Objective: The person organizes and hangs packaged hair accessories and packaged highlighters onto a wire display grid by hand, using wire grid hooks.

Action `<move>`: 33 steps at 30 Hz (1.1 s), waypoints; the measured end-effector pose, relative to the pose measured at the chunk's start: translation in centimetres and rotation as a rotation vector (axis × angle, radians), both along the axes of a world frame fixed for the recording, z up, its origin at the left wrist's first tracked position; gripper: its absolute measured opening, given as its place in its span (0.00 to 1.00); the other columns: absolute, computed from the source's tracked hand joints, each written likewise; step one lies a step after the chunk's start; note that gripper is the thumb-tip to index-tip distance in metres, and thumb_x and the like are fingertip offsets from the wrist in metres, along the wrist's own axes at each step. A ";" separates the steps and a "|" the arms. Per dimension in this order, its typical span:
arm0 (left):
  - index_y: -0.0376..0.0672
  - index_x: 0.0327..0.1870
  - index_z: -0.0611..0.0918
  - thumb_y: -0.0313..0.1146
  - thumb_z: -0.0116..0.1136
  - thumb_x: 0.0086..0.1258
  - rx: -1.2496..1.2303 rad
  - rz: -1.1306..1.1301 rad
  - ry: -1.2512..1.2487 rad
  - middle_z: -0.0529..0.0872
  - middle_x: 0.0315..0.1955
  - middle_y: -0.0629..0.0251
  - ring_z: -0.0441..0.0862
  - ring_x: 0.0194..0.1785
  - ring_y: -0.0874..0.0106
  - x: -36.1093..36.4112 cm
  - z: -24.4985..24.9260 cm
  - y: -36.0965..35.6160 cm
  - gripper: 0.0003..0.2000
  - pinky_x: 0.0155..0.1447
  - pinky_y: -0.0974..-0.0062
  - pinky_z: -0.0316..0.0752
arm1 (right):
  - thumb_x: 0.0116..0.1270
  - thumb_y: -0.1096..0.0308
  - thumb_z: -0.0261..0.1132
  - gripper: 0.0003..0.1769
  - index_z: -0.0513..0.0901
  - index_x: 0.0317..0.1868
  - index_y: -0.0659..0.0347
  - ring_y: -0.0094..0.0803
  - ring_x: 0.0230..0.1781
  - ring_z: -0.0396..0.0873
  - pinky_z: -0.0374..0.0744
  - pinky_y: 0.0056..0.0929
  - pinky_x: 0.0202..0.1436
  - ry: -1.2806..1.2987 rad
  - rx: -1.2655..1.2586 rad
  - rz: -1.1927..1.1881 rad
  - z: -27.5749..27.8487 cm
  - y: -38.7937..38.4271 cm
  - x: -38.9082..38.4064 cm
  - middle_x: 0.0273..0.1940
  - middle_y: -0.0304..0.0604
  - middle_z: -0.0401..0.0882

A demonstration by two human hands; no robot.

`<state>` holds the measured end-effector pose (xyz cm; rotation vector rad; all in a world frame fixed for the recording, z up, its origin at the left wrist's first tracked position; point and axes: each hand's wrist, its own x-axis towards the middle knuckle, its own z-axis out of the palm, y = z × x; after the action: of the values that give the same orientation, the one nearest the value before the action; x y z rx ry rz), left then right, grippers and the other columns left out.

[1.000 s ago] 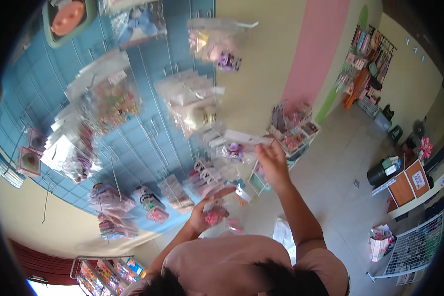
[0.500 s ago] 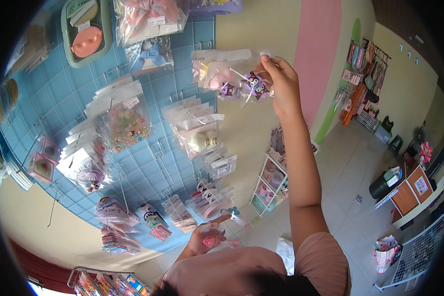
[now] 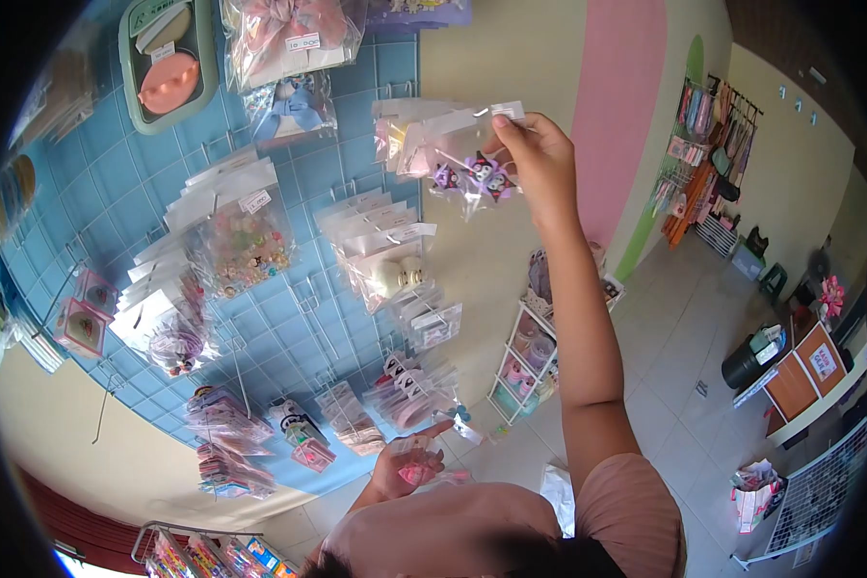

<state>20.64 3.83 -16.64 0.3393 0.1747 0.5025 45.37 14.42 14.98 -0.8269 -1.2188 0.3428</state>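
Observation:
Thumb and fingers of my right hand (image 3: 538, 159) pinch the white top of a clear packet (image 3: 488, 176) with purple-and-black character charms inside. This packet overlaps the front of a row of similar bags (image 3: 414, 140), which hang from a hook at the panel's right edge. Low in the view, my left hand (image 3: 405, 469) is closed around small clear packets (image 3: 417, 472) with something pink in them. Beyond its fingers, a small packet (image 3: 467, 430) with a blue piece sticks out.
A blue wire-grid panel (image 3: 308, 279) fills the left, hung with bagged accessories (image 3: 380, 250) and a green case (image 3: 169, 67). A white shelf rack (image 3: 523, 358) stands by the wall. Farther right are a counter (image 3: 807, 371) and a paper bag (image 3: 756, 496).
My right hand has shifted slightly left and down with the packet, closer to the hanging bags. My left hand stays almost in place.

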 end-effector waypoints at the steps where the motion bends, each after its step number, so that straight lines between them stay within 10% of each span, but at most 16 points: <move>1: 0.26 0.66 0.56 0.33 0.55 0.59 0.003 0.005 0.020 0.75 0.32 0.65 0.69 0.34 0.72 0.1 0.0 -0.1 0.36 0.42 0.75 0.68 | 0.64 0.63 0.64 0.11 0.77 0.37 0.64 0.20 0.23 0.77 0.73 0.20 0.26 -0.015 0.006 -0.008 -0.3 0.6 -0.1 0.27 0.40 0.81; 4: 0.28 0.66 0.58 0.27 0.54 0.54 0.024 0.082 0.115 0.75 0.36 0.62 0.69 0.34 0.72 0.8 1.7 -0.4 0.35 0.42 0.75 0.69 | 0.63 0.65 0.65 0.13 0.75 0.41 0.66 0.24 0.28 0.78 0.75 0.22 0.33 -0.032 0.110 -0.036 -1.8 3.0 0.4 0.31 0.42 0.82; 7: 0.35 0.65 0.63 0.31 0.50 0.61 0.034 0.044 0.021 0.64 0.66 0.61 0.72 0.36 0.71 1.4 1.9 0.9 0.29 0.40 0.74 0.71 | 0.63 0.67 0.64 0.15 0.73 0.46 0.66 0.28 0.39 0.78 0.75 0.25 0.42 -0.097 0.351 -0.368 -3.6 2.2 0.3 0.38 0.43 0.80; 10: 0.37 0.63 0.67 0.33 0.50 0.62 0.116 0.017 -0.006 0.68 0.63 0.62 0.72 0.38 0.71 2.4 4.0 2.2 0.25 0.43 0.72 0.72 | 0.63 0.68 0.64 0.13 0.74 0.45 0.63 0.30 0.38 0.77 0.75 0.26 0.43 -0.094 0.375 -0.376 -5.9 -2.6 -0.6 0.37 0.41 0.78; 17: 0.36 0.55 0.72 0.38 0.47 0.63 0.031 -0.092 -0.025 0.77 0.47 0.58 0.74 0.42 0.69 4.1 3.8 3.9 0.22 0.48 0.66 0.72 | 0.58 0.65 0.68 0.16 0.79 0.43 0.65 0.33 0.36 0.78 0.75 0.30 0.43 -1.064 -0.257 0.257 -13.1 -10.2 -3.4 0.38 0.44 0.79; 18: 0.41 0.46 0.74 0.32 0.49 0.56 -0.014 -0.069 0.090 0.74 0.32 0.66 0.69 0.34 0.72 4.7 6.1 3.1 0.15 0.40 0.73 0.66 | 0.58 0.65 0.68 0.16 0.79 0.42 0.66 0.35 0.37 0.78 0.75 0.30 0.43 -1.095 -0.366 0.311 -13.5 -10.5 -3.3 0.38 0.45 0.79; 28: 0.43 0.59 0.70 0.47 0.49 0.67 0.230 -0.111 -0.060 0.66 0.64 0.64 0.77 0.41 0.67 5.6 6.2 1.5 0.24 0.50 0.66 0.74 | 0.55 0.70 0.70 0.11 0.79 0.33 0.67 0.30 0.33 0.73 0.72 0.26 0.36 -0.858 -0.297 0.509 -13.6 -9.7 -1.5 0.35 0.41 0.76; 33: 0.38 0.61 0.69 0.44 0.52 0.69 0.144 0.044 -0.008 0.68 0.61 0.62 0.76 0.35 0.74 5.7 8.0 1.3 0.24 0.44 0.72 0.73 | 0.51 0.73 0.72 0.06 0.84 0.30 0.63 0.21 0.25 0.69 0.67 0.22 0.28 -0.757 -0.212 0.539 -11.6 -9.2 -0.9 0.30 0.36 0.76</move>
<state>26.29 5.17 -8.64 0.4744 0.1389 0.5616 44.51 5.18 3.34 -0.8238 -2.1536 0.6341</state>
